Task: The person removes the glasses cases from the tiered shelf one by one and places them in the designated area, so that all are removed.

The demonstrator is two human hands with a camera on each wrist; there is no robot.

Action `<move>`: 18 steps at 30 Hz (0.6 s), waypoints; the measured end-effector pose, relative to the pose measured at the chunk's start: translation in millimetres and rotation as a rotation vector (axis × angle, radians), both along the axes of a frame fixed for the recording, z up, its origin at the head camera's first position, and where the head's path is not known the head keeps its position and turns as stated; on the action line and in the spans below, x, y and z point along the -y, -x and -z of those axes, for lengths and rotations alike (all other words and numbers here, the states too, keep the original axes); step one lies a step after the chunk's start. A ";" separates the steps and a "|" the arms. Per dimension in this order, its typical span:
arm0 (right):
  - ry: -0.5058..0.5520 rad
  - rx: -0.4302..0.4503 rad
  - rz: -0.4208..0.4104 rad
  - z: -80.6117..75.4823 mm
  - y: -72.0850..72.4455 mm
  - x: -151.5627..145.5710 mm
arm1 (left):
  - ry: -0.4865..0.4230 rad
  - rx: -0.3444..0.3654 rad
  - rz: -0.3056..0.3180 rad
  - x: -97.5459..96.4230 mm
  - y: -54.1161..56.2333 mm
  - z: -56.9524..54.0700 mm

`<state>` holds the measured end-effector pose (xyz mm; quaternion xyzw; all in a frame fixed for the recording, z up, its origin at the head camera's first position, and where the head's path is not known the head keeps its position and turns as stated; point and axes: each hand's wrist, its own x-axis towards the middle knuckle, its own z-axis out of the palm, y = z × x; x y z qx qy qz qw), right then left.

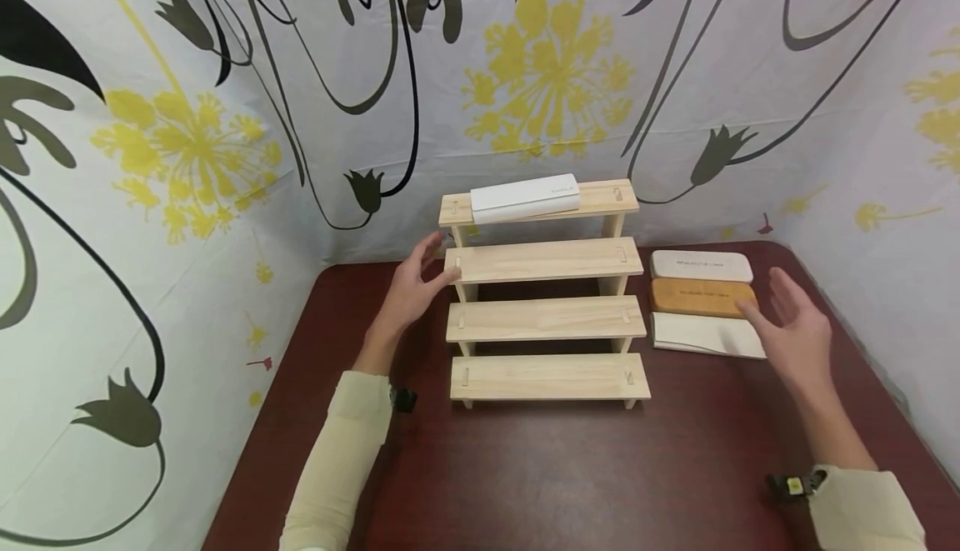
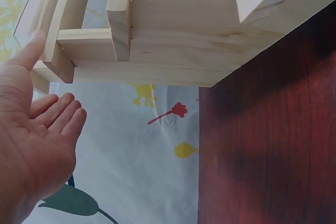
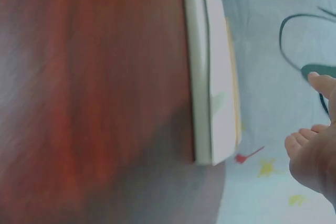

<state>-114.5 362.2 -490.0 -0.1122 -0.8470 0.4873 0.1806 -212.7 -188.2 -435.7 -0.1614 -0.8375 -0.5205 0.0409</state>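
Observation:
A four-step pale wooden display rack (image 1: pixel 549 378) stands on the table, with a long white box (image 1: pixel 525 198) lying slightly askew on its top step. My left hand (image 1: pixel 411 288) is at the rack's left end, thumb by the second step from the top. In the left wrist view, the thumb (image 2: pixel 35 45) is against or very near the wood, and the other fingers are loosely bent with nothing in them. My right hand (image 1: pixel 797 338) hovers, fingers relaxed, over the right ends of a white case (image 1: pixel 701 266), an orange-tan case (image 1: pixel 703 298) and a flat off-white case (image 1: pixel 697 333). It holds nothing.
The dark red-brown table (image 1: pixel 555 468) has rounded far corners. A white cloth (image 1: pixel 300 159) with flower prints hangs behind it and along both sides. The three cases lie in a stack of rows to the right of the rack, close to its lower steps.

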 end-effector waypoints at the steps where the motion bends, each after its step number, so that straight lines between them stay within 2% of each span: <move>1: 0.014 -0.031 0.002 -3.4 2.5 3.9 | 0.000 0.002 -0.002 -0.3 0.6 -1.1; 8: 0.059 -0.183 -0.051 -21.0 23.7 40.4 | 0.008 -0.005 -0.033 -0.8 4.2 -6.6; 13: 0.053 -0.227 -0.132 -33.1 34.6 65.9 | 0.009 -0.023 -0.040 -2.8 6.9 -10.6; 18: 0.055 -0.231 -0.202 -43.3 40.5 87.7 | 0.012 -0.043 -0.046 -5.4 9.0 -13.4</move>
